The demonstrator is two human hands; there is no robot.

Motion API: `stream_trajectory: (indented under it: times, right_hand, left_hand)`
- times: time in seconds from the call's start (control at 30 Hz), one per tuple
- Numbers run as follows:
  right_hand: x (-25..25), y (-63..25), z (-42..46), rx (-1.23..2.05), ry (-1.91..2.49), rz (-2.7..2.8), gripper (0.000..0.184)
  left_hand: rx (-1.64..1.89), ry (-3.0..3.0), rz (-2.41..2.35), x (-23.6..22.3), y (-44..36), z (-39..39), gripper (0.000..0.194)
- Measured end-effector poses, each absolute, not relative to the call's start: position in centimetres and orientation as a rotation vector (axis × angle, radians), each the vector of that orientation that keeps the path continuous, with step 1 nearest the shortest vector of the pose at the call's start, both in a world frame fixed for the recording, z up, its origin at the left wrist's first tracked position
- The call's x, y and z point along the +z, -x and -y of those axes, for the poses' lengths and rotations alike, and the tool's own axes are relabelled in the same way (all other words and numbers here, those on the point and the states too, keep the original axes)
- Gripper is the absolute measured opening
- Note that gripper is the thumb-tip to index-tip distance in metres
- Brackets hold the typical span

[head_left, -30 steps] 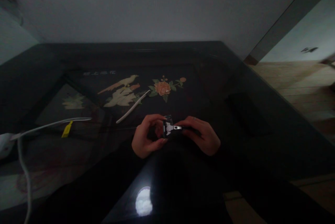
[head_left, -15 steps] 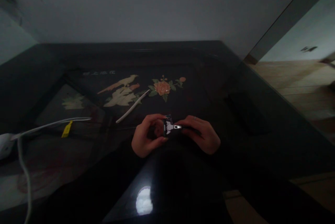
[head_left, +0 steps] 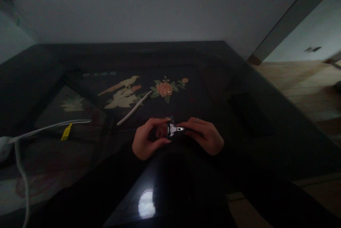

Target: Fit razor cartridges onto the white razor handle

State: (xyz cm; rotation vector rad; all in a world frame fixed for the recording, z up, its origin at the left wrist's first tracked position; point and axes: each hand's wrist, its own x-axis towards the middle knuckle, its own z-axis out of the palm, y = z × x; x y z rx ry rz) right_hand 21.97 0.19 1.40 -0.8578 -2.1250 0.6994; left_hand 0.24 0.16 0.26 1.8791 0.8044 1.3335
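Silver-&-dark razor [head_left: 174,129] is held btwn L hand [head_left: 144,141] & R hand [head_left: 211,137], over dark tabletop [head_left: 213,57], long axis L to R. L hand grips its wide head [head_left: 171,130], fingers [head_left: 156,120] at far edge, thumb [head_left: 161,143] at near; R hand pinches handle [head_left: 181,129] at right. Neither's nearer.

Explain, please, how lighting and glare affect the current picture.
Head view: dim light overall, so the black sleeves nearly merge with the glossy tabletop; head view: a bright reflection glares near the bottom edge; head view: the razor catches a highlight on its metal neck.
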Motion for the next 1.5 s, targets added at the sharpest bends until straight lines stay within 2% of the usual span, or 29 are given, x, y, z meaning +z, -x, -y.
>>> stream_trajectory:
  times: [0.83, 1.23, 1.5]
  right_hand:
    - [1.4, -22.0, 0.1, 0.593, 0.891, 2.196, 0.028]
    - [1.9, -22.5, 0.0, 0.372, 0.975, 2.251, 0.024]
    - [1.7, -22.0, 0.1, 0.59, 0.891, 2.134, 0.017]
  left_hand:
    - [1.285, -1.899, -0.808, 0.3, -0.3, -0.3, 0.039]
    - [1.111, -2.067, -1.047, 1.3, -0.3, -0.4, 0.033]
    - [1.135, -1.914, -0.936, 1.3, -0.3, -0.5, 0.032]
